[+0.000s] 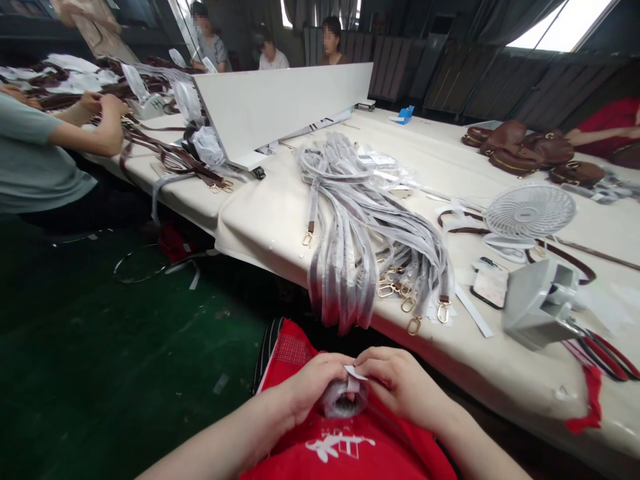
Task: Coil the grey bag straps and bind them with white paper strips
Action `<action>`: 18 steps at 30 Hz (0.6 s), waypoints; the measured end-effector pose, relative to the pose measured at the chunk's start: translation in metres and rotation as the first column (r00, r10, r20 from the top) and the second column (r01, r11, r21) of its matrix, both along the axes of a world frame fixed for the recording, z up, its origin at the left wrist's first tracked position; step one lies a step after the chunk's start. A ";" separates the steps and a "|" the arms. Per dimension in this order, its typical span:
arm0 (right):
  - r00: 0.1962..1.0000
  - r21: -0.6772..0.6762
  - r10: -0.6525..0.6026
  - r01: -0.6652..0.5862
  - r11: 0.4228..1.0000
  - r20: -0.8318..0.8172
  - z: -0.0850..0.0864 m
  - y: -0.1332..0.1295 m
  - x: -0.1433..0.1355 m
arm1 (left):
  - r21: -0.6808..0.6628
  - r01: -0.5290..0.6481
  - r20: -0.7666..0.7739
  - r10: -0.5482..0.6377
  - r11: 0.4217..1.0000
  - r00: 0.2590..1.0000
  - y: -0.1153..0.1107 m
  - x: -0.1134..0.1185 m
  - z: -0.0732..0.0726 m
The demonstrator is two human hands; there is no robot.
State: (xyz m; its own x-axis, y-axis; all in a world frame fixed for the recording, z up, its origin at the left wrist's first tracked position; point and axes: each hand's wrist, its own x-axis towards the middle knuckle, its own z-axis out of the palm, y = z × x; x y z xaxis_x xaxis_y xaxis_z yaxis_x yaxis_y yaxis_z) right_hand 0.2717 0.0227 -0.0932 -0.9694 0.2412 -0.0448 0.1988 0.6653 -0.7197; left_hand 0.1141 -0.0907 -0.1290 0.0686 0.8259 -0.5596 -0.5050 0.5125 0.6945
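Low in front of a red garment [400, 440], my left hand [320, 380] is closed around a small coil wrapped in clear plastic [341, 404]. It looks like a rolled-up strap, though the fingers cover part of it. A white paper strip [355, 373] lies over the top of the coil. My right hand [395, 379] pinches this strip, its fingertips close to those of my left hand. Ahead on the table edge lies a heap of plastic-wrapped straps [345, 247], with gold clasps [407, 304] hanging at their ends.
At the right stand a tape dispenser [540, 303], a phone [490, 283], red-handled scissors [607, 353] and a white fan [531, 210]. A white board [285, 103] divides the table [260, 227]. Brown bags [520, 147] lie farther back. A co-worker [45, 147] handles straps at the left.
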 end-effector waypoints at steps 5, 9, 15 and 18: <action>0.998 0.093 -0.006 0.012 0.996 -0.068 -0.011 -0.004 0.010 | -0.037 -0.068 0.092 0.071 0.997 0.993 0.006 0.001 0.002; 0.991 0.164 -0.024 0.045 0.985 -0.131 -0.018 -0.005 0.017 | -0.061 -0.141 0.077 0.146 0.988 0.986 0.010 0.004 0.003; 0.914 0.031 -0.298 0.318 0.948 -0.277 -0.032 -0.015 0.015 | 0.016 -0.106 -0.016 0.106 0.994 0.994 0.016 0.000 0.012; 0.854 -0.073 -0.418 0.417 0.906 -0.310 -0.037 -0.018 0.012 | 0.080 -0.095 -0.019 0.096 0.992 0.995 0.018 -0.003 0.014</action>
